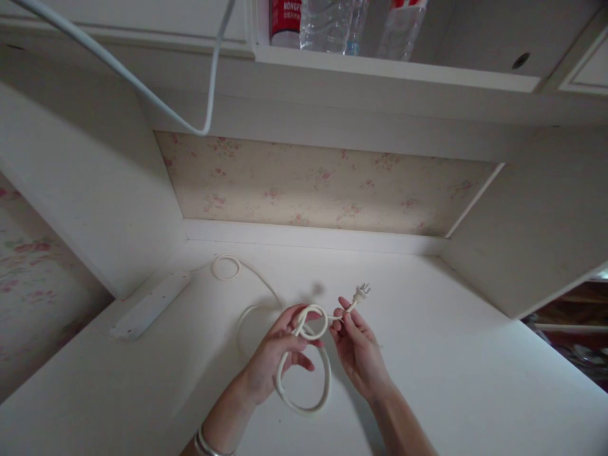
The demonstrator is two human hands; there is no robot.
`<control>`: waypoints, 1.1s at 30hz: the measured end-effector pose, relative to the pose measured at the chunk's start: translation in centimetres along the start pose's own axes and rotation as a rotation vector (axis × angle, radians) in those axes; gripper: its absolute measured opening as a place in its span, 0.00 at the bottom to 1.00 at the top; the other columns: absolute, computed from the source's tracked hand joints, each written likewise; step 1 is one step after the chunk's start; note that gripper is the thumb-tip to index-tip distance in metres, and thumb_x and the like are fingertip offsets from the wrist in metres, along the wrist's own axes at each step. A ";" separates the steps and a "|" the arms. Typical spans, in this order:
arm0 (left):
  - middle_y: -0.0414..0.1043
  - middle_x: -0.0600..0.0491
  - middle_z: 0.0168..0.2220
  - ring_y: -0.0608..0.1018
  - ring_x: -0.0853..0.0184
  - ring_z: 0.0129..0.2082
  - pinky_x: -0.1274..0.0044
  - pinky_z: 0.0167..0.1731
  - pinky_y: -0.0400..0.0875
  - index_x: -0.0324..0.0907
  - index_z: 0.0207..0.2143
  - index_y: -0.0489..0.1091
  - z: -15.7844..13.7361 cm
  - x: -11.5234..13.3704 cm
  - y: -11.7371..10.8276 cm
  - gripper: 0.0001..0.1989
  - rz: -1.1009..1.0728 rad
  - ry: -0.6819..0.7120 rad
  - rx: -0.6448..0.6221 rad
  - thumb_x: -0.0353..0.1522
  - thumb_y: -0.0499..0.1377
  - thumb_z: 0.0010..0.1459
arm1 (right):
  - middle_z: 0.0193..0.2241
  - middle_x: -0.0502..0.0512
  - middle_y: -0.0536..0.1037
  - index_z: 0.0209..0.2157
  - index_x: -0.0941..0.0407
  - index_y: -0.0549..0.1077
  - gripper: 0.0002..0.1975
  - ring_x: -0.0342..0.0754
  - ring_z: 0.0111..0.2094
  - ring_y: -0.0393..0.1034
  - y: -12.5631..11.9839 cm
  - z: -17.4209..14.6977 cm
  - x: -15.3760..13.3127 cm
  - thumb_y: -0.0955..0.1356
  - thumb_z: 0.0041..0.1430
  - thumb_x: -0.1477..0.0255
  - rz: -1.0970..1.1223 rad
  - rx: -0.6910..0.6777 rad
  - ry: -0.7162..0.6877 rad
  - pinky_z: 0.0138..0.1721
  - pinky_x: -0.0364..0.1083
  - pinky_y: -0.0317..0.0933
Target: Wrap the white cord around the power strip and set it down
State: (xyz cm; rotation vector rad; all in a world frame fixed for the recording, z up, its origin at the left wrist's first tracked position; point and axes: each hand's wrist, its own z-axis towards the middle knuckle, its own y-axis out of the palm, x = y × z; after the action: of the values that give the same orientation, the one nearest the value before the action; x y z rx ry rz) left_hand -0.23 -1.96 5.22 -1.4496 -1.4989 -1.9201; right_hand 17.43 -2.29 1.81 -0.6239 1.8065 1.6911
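Note:
A white power cord (329,380) hangs in loops from my left hand (278,348), whose thumb and fingers are closed on it. A small loop rises above that hand, and a larger one droops below it. My right hand (356,348) pinches the cord just behind its plug (361,291), with the metal prongs pointing up and away. From the loops the cord runs back over the white desktop (427,354), curls once near the back, and leads to a white power strip (151,306) lying at the left.
Overhead, a shelf (399,75) holds several clear plastic bottles (325,25), some with red labels. A bent pale rod or cable (142,88) hangs at the upper left. White side panels (527,221) flank the desktop, and floral wallpaper (323,183) covers the back.

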 end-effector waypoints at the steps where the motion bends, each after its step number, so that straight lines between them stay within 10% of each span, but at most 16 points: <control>1: 0.66 0.46 0.51 0.76 0.60 0.41 0.78 0.26 0.72 0.43 0.49 0.66 0.1 -0.1 0.0 0.21 -0.001 0.006 0.040 0.27 0.58 0.50 | 0.36 0.50 0.74 0.46 0.53 0.73 0.16 0.37 0.29 0.66 -0.1 0.1 0.2 0.72 0.54 0.70 -0.029 0.010 -0.008 0.37 0.39 0.65; 10: 0.74 0.47 0.33 0.77 0.64 0.29 0.76 0.24 0.71 0.36 0.33 0.69 0.9 -1.2 -0.1 0.18 0.194 0.128 0.286 0.44 0.56 0.58 | 0.37 0.55 0.76 0.43 0.57 0.72 0.18 0.42 0.27 0.67 -0.1 0.1 1.7 0.69 0.55 0.59 -0.283 0.066 0.076 0.37 0.46 0.64; 22: 0.66 0.54 0.22 0.71 0.70 0.21 0.77 0.24 0.69 0.39 0.24 0.65 1.1 -1.7 -0.2 0.19 0.307 0.207 0.244 0.44 0.54 0.59 | 0.25 0.57 0.76 0.30 0.62 0.73 0.20 0.40 0.20 0.66 1.1 -0.9 1.8 0.66 0.59 0.57 -0.392 -0.156 0.277 0.24 0.40 0.58; 29: 0.64 0.55 0.22 0.71 0.69 0.22 0.77 0.23 0.66 0.39 0.23 0.63 1.2 -1.6 -0.2 0.18 0.296 0.238 0.235 0.44 0.54 0.59 | 0.19 0.44 0.66 0.33 0.56 0.72 0.15 0.35 0.12 0.52 2.4 -0.9 -2.4 0.68 0.56 0.57 -0.617 0.096 -0.126 0.12 0.38 0.45; 33: 0.62 0.56 0.21 0.71 0.70 0.21 0.77 0.23 0.65 0.40 0.23 0.62 1.3 -1.4 -0.1 0.19 0.217 0.233 0.208 0.44 0.55 0.58 | 0.29 0.52 0.74 0.37 0.55 0.76 0.13 0.42 0.26 0.66 5.5 1.0 -6.4 0.65 0.60 0.61 -1.098 -0.220 -0.307 0.26 0.41 0.60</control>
State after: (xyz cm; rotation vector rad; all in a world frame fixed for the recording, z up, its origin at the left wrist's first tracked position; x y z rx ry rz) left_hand 1.05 -1.25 3.91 -1.1984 -1.3316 -1.6839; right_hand 18.39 -1.12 10.22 -1.1035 0.7670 1.1013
